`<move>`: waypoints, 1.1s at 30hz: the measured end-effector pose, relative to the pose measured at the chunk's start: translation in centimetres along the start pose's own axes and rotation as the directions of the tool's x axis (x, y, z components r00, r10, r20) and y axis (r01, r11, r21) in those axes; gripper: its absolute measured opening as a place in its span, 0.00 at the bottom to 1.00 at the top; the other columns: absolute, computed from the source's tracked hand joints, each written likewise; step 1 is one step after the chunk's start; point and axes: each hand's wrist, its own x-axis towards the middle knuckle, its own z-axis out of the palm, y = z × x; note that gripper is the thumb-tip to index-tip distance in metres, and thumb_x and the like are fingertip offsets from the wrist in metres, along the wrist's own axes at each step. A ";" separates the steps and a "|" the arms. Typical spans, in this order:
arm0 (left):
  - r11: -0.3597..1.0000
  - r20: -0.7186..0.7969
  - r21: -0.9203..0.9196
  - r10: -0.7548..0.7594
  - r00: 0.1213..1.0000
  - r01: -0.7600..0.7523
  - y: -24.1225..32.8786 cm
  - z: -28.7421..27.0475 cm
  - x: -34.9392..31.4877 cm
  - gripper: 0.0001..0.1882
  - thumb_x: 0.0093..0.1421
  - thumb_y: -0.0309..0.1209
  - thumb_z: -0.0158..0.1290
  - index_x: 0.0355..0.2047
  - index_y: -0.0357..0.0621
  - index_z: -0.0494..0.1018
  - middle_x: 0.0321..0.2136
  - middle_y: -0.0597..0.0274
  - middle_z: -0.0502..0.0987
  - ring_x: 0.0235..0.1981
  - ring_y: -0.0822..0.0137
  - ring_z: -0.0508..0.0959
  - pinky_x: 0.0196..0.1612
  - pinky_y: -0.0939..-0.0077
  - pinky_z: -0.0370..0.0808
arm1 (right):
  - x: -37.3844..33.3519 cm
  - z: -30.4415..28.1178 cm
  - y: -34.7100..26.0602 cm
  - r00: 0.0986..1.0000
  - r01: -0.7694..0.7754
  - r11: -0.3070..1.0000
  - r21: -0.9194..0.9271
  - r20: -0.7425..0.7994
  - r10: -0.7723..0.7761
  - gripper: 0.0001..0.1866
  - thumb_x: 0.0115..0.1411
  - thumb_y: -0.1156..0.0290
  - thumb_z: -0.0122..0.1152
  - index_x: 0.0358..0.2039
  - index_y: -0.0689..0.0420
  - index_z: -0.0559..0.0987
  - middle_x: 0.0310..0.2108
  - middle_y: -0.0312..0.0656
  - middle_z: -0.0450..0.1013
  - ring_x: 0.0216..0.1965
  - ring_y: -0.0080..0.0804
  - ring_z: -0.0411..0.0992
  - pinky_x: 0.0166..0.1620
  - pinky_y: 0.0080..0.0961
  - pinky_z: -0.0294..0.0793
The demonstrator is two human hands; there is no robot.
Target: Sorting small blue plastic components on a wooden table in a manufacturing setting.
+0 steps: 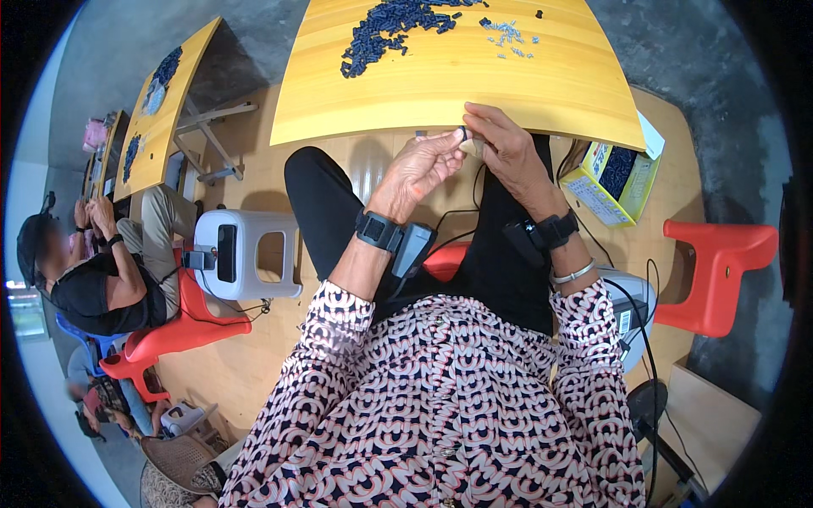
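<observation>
My left hand point(417, 173) and my right hand point(512, 161) meet just in front of the near edge of the yellow wooden table point(457, 95). Pinched between their fingertips is a small dark piece point(463, 134), mostly covered, so its exact kind cannot be made out. Both hands are closed around it. On the table beyond lies a heap of small dark blue cylindrical pieces point(377, 42). To its right are scattered small clear or silvery pieces point(508, 35).
A yellow-and-white box point(600, 190) with more dark pieces stands below the table's right side. Red stools point(716, 275), a white stool point(246, 254) and loose cables point(644, 339) surround my legs. At left, another person point(110, 275) works at a second table point(182, 89).
</observation>
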 end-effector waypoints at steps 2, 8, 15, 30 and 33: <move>1.000 -0.011 0.001 -0.004 1.000 0.005 0.0 -0.1 0.0 0.10 0.56 0.30 0.54 0.35 0.36 0.74 0.21 0.68 0.74 0.22 0.77 0.73 0.27 0.88 0.73 | 0.0 0.1 -0.1 1.000 -0.005 1.000 0.005 -0.009 0.005 0.18 0.48 0.80 0.55 0.43 0.65 0.71 0.47 0.50 0.67 0.44 0.45 0.70 0.45 0.28 0.71; 0.999 -0.014 -0.035 -0.007 1.000 0.007 0.3 0.1 0.3 0.10 0.56 0.28 0.54 0.35 0.34 0.74 0.23 0.67 0.74 0.22 0.77 0.73 0.27 0.88 0.74 | 0.1 0.2 -0.2 1.000 -0.020 1.000 0.002 -0.012 0.020 0.18 0.50 0.78 0.56 0.44 0.65 0.70 0.47 0.51 0.67 0.44 0.46 0.69 0.45 0.29 0.71; 0.998 -0.006 -0.070 0.001 1.000 -0.002 0.4 0.7 0.2 0.09 0.56 0.27 0.53 0.35 0.33 0.73 0.22 0.67 0.73 0.22 0.77 0.73 0.27 0.89 0.73 | 0.2 0.1 -0.6 0.997 -0.072 0.997 -0.010 -0.017 0.072 0.21 0.48 0.85 0.50 0.46 0.68 0.68 0.51 0.56 0.63 0.50 0.50 0.65 0.49 0.31 0.69; 0.997 0.047 -0.072 0.011 0.999 -0.008 0.7 0.5 0.5 0.09 0.57 0.27 0.52 0.35 0.33 0.73 0.24 0.65 0.74 0.22 0.77 0.73 0.27 0.90 0.73 | 0.2 0.5 -0.4 0.997 -0.057 0.993 -0.102 -0.054 0.052 0.19 0.52 0.81 0.54 0.46 0.68 0.69 0.52 0.52 0.64 0.51 0.44 0.66 0.49 0.26 0.69; 0.997 0.067 -0.079 0.015 0.998 -0.010 0.5 0.2 0.5 0.10 0.57 0.27 0.52 0.37 0.33 0.72 0.26 0.64 0.74 0.23 0.77 0.72 0.27 0.89 0.73 | 0.2 0.6 -0.3 0.997 -0.051 0.992 -0.119 -0.056 0.044 0.19 0.52 0.81 0.53 0.46 0.68 0.69 0.52 0.52 0.64 0.51 0.44 0.66 0.50 0.27 0.69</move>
